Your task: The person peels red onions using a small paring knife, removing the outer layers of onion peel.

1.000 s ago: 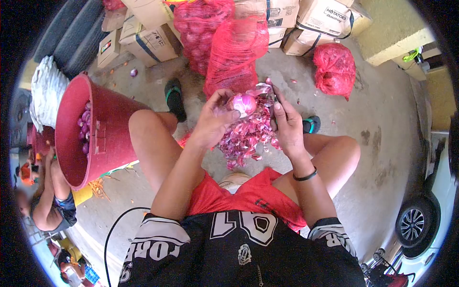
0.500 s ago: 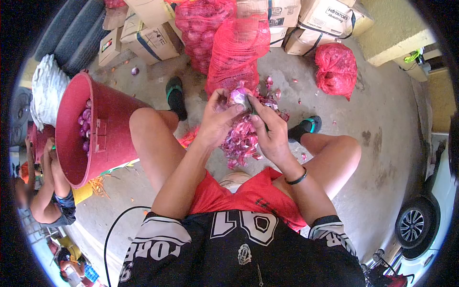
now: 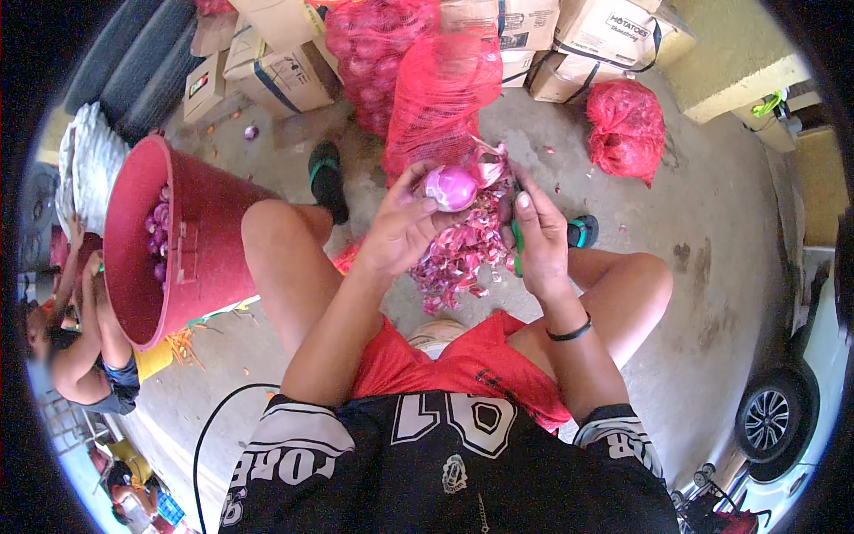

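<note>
A purple onion [image 3: 451, 189], partly bared of its outer skin, sits in the fingers of my left hand [image 3: 400, 227]. My right hand [image 3: 540, 236] is just right of it, closed around the green handle of what looks like a small knife [image 3: 517, 246]; its blade is hard to make out. Papery onion skin [image 3: 490, 165] hangs between the onion and my right fingertips. Below both hands lies a heap of pink and purple onion peelings [image 3: 454, 267].
A red tub [image 3: 213, 240] with several onions [image 3: 158, 227] stands tilted at left. Red mesh sacks [image 3: 445, 98] and cardboard boxes [image 3: 283, 78] are ahead; another red sack [image 3: 625, 132] lies right. A co-worker [image 3: 84, 347] sits beyond the tub. A car [image 3: 783, 409] is at right.
My right hand has moved right, away from the onion, with skin pulled loose. The onion has turned and shows more bare purple surface. The co-worker's arm has moved up.
</note>
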Demonstrator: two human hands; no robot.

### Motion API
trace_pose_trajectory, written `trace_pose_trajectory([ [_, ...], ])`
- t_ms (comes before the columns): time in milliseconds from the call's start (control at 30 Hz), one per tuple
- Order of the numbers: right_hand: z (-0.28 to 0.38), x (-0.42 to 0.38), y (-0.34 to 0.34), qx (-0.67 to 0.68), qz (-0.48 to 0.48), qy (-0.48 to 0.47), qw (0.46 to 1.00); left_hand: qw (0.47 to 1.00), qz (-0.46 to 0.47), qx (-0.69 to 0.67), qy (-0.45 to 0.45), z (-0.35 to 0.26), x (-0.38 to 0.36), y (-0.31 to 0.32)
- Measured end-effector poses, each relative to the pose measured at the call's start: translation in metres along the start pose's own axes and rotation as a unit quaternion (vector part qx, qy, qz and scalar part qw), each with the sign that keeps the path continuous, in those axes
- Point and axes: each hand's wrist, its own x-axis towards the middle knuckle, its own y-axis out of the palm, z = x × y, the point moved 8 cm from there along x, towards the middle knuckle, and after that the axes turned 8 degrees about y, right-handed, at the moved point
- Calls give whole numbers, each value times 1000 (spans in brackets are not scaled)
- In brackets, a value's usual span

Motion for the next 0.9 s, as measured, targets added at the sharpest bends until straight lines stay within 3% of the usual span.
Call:
trace_pose_trajectory([
  [100, -1, -12, 17, -27, 134, 30, 990, 1000, -6, -8, -16, 2, 3, 5],
  [200, -3, -12, 18, -30, 127, 24, 991, 997, -14, 81, -13, 4, 3, 6],
  [333, -5, 8, -12, 4, 22, 46, 999, 997, -40, 71, 1, 5, 1, -4],
  [600, -18, 17, -26, -42, -33, 34, 998, 995, 8, 9, -102, 16, 1, 4],
  [733, -22, 22, -30, -74, -38, -13, 996, 995, 0, 22, -94, 16, 2, 3],
  [900, -27, 22, -40, -58, -76, 67, 993, 998, -6, 39, -54, 13, 4, -5],
])
